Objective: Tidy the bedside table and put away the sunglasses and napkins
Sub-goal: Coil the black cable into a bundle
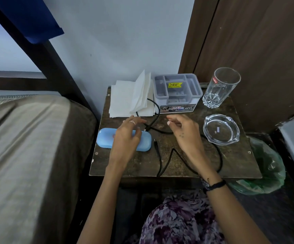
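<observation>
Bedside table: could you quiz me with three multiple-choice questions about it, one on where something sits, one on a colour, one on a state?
1. Where do the napkins lie?
A. Far left corner, beside the organiser
B. Inside the ashtray
C. On the bed

2. What colour is the case under the left hand?
A. Red
B. Light blue
C. Black

3. What state is the glass in?
A. Tipped over
B. Full of juice
C. Upright and empty

Answers: 1 A, the white stack sits by the wall, left of the grey organiser. 2 B, its shell shows pale blue on both sides of the hand. 3 C, it stands on its base and nothing shows inside.
</observation>
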Motion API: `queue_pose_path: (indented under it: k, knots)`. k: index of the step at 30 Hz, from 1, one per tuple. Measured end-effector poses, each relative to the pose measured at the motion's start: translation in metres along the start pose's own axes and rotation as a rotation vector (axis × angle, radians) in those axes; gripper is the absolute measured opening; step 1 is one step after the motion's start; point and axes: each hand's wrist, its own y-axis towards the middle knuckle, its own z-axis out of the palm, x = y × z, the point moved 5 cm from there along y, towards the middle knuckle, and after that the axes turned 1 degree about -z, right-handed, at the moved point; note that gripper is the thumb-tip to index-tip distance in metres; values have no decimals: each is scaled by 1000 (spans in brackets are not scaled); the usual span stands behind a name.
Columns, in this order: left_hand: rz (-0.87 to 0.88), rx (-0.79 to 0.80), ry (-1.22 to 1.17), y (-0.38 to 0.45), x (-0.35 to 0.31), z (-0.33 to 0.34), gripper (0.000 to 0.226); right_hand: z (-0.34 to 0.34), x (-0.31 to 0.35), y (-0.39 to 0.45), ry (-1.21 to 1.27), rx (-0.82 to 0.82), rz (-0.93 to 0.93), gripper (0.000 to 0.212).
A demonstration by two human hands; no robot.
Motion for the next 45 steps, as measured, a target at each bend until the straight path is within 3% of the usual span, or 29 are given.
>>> queue_pose_path:
  k: [8,16,22,30,33,37,42,45]
  knots:
    - [25,63,202,9,-3,27,32,11,3,8,-28,84,15,27]
    - [49,-7,233,-2,-2,26,26,12,-6,-4,-492,191,41,23]
    - [-17,-67,260,4,-3,26,23,5,-6,-10,-471,148,7,13]
    - [-123,59,684,32,-13,57,32,3,-15,-18,-444,164,-50,10]
    - [-129,12,535,31,-14,53,24,2,-17,-18,-416,174,-46,10]
    - [-153,-58,150,21,-19,37,19,1,-19,-18,-393,162,-42,11]
    - [-193,29,-211,15,-31,27,19,-2,-21,-13,-284,200,0,14]
    - [-183,90,-375,14,-42,23,23,-18,-5,-9,-82,48,-67,22]
